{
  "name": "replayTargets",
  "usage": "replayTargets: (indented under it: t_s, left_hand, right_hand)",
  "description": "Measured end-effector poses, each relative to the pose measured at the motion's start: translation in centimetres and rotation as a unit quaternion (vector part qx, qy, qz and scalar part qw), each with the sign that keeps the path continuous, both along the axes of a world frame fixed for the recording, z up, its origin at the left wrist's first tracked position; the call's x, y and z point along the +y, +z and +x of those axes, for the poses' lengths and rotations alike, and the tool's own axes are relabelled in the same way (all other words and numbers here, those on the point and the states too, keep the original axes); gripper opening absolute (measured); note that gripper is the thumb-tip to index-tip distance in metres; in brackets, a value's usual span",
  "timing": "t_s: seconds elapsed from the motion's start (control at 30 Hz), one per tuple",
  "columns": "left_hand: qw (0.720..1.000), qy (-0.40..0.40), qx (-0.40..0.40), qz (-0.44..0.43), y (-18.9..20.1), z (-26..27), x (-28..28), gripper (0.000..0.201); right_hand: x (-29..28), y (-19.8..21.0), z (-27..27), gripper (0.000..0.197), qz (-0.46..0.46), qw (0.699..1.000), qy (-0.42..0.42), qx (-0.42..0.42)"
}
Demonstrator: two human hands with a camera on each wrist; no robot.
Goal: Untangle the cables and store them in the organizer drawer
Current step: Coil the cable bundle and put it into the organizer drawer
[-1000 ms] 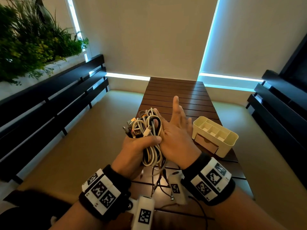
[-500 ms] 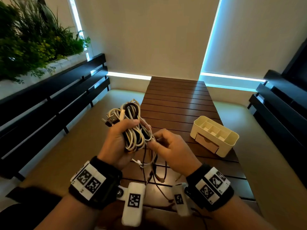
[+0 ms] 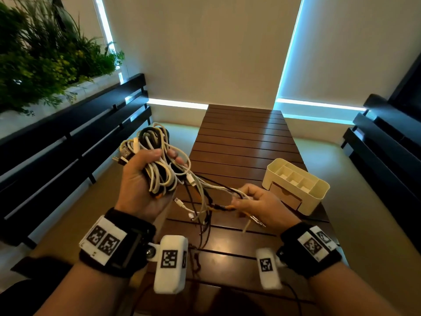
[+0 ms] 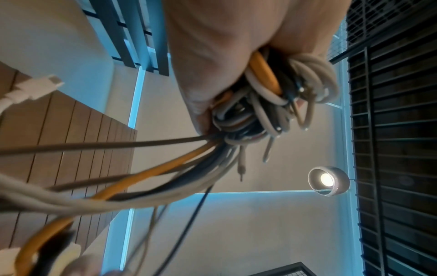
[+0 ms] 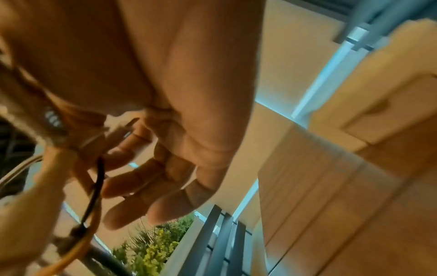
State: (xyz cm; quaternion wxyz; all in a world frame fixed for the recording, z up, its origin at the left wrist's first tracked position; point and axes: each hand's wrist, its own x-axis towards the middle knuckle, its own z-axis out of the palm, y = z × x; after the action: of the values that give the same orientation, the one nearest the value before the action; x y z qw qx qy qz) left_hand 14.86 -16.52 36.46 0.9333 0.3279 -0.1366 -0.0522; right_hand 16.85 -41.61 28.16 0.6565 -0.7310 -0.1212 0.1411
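Note:
My left hand grips a tangled bundle of white, black and orange cables raised above the table's left edge; the same cable bundle bulges from the palm in the left wrist view. Several strands stretch rightward to my right hand, which pinches a few cable ends, an orange one among them. In the right wrist view the thumb and forefinger of the right hand close on thin strands. The cream organizer stands at the table's right edge, its drawer closed.
A dark slatted wooden table runs away from me. Black slatted benches flank it on the left and right. Green plants fill the upper left. Loose cable ends hang over the near tabletop.
The hands have drawn apart: the left carried the bundle up and to the left, the right pulled strands out to the right toward the organizer. A second ago the right hand lay flat against the bundle.

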Motion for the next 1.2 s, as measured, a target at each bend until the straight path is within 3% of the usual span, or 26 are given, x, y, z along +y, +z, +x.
replayTargets:
  t_s: [0.1, 0.17, 0.3, 0.4, 0.47, 0.6, 0.67, 0.9, 0.97, 1.1, 1.2]
  left_hand:
    - [1.000, -0.004, 0.000, -0.007, -0.1, 0.3, 0.3, 0.015]
    - [1.000, -0.005, 0.002, -0.010, -0.1, 0.4, 0.6, 0.016]
    - [1.000, 0.007, -0.005, 0.009, -0.5, 0.7, 1.0, 0.016]
    - [1.000, 0.012, 0.003, 0.023, -1.0, 0.9, 1.3, 0.013]
    - [0.999, 0.011, 0.007, 0.034, -1.3, 1.0, 1.5, 0.015]
    - [0.999, 0.009, 0.011, 0.045, -1.8, 1.1, 1.5, 0.024]
    - [0.999, 0.006, 0.011, 0.036, -1.8, 1.1, 1.5, 0.023]
    - [1.000, 0.019, 0.005, 0.018, -1.1, 1.0, 1.7, 0.012]
    - [1.000, 0.026, 0.007, 0.013, -1.1, 1.1, 1.8, 0.012]
    - [0.999, 0.036, 0.008, 0.009, -1.0, 1.1, 1.9, 0.012]
    - [0.999, 0.034, 0.008, 0.004, -1.0, 1.0, 1.7, 0.015]
  right_hand:
    - [-0.2, -0.5, 0.1, 0.029, 0.124, 0.990, 0.050, 0.037]
    - [0.0, -0.4, 0.0, 0.030, 0.141, 0.985, 0.068, 0.071]
    - [0.5, -0.2, -0.1, 0.040, -0.050, 0.995, 0.082, 0.008]
    - [0.8, -0.3, 0.3, 0.032, -0.076, 0.995, 0.041, -0.046]
    - [1.0, -0.5, 0.5, 0.014, -0.032, 0.998, 0.024, -0.047]
    - [1.7, 0.3, 0.3, 0.005, 0.135, 0.991, 0.013, 0.014]
    - [1.8, 1.1, 0.1, 0.010, 0.226, 0.971, 0.033, 0.071]
    - [1.7, 0.4, 0.3, 0.037, 0.272, 0.950, 0.131, 0.082]
    - [1.8, -0.2, 0.3, 0.045, 0.231, 0.961, 0.128, 0.084]
    - [2.8, -0.4, -0.9, 0.047, 0.055, 0.982, 0.175, 0.053]
    - [3.7, -0.5, -1.8, 0.028, -0.022, 0.985, 0.170, 0.021]
